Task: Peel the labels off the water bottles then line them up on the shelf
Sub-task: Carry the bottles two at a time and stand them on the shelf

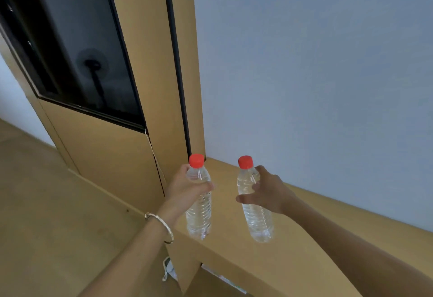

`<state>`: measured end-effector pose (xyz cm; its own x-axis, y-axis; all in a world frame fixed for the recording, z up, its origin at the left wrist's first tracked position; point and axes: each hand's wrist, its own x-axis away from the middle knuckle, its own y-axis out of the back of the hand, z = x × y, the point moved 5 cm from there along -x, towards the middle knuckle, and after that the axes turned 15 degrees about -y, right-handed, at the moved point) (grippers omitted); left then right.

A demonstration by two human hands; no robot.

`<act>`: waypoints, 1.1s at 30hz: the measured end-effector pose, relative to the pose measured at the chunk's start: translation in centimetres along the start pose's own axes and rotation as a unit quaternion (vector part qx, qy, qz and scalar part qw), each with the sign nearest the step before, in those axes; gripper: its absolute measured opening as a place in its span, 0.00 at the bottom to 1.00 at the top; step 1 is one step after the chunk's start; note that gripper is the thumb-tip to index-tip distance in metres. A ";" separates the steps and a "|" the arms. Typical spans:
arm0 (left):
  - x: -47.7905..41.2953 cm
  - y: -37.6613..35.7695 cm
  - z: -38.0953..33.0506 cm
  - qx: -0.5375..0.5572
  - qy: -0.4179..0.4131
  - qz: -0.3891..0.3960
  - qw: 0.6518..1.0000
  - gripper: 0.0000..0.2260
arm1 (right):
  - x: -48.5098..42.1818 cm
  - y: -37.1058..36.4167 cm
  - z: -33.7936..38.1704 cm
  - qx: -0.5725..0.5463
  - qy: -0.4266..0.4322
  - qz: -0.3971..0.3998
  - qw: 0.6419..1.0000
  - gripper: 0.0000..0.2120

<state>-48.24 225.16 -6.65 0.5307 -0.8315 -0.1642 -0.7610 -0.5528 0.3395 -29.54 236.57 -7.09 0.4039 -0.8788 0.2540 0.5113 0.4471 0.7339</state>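
A person's left hand (187, 189), a thin metal bracelet (161, 224) on its wrist, curls its fingers round the shoulder of a clear, label-free plastic water bottle with a red cap (199, 214) at the front edge of a tan wooden shelf (304, 238), near its left end. The right hand (269, 191) spreads its fingers about a second, matching red-capped bottle (257, 221), upright farther right; whether they touch it cannot be told.

The left clear plastic water bottle (199, 217), red-capped and label-free, is upright at the left end of the tan wooden shelf (304, 238); the right bottle (257, 221), identical, stands upright nearby.
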 end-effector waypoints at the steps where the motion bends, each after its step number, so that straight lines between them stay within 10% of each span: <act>1: -1.5 -0.9 0.6 0.004 0.000 0.007 1.000 0.16 | -1.8 0.3 0.0 -0.003 0.000 -0.003 1.000 0.35; 33: -36.7 -10.4 16.0 -0.047 -0.034 0.234 0.971 0.23 | -34.6 -6.6 2.2 -0.144 -0.148 -0.054 0.977 0.37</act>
<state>-65.75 260.53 -18.98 0.1073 -0.9937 -0.0320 -0.8735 -0.1096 0.4743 -48.59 263.64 -19.35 0.1207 -0.9139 0.3875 0.7484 0.3402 0.5693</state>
